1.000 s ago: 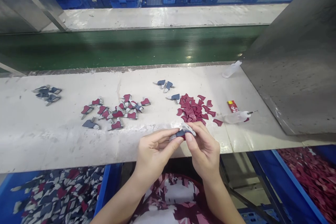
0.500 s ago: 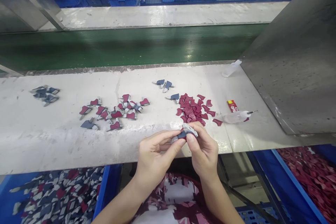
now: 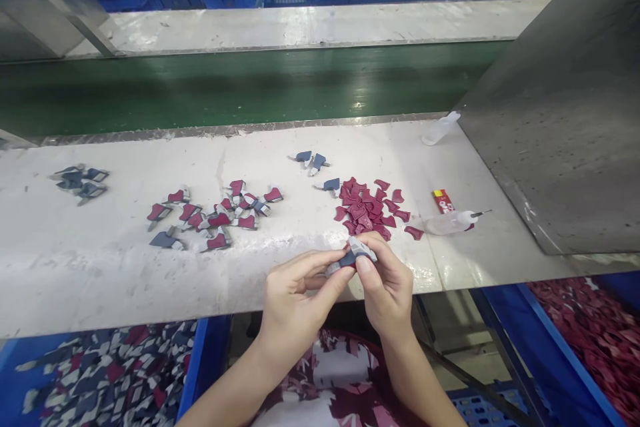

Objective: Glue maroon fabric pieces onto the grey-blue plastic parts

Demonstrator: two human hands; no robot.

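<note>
Between the fingertips of both hands is a small grey and dark blue plastic part (image 3: 364, 250) with some maroon showing on it. My left hand (image 3: 300, 293) pinches its left end, while my right hand (image 3: 387, 280) grips its right end. Fingers cover much of the part. Just beyond the hands lies a heap of maroon flat pieces (image 3: 365, 207). To the left are several grey parts with maroon faces (image 3: 219, 219). A few blue and grey parts (image 3: 317, 163) lie behind the heap, and another small group (image 3: 80, 180) sits far left.
On the right of the white worktop (image 3: 115, 280) are a clear bottle with a thin tip (image 3: 450, 223), a red and yellow packet (image 3: 441, 200) and another translucent bottle (image 3: 440, 129). Blue bins (image 3: 203, 360) stand below at both sides. A metal panel (image 3: 560, 113) rises at right.
Both hands keep hold of the part in nearly the same pose. The view has shifted very slightly; the pieces on the worktop lie as before.
</note>
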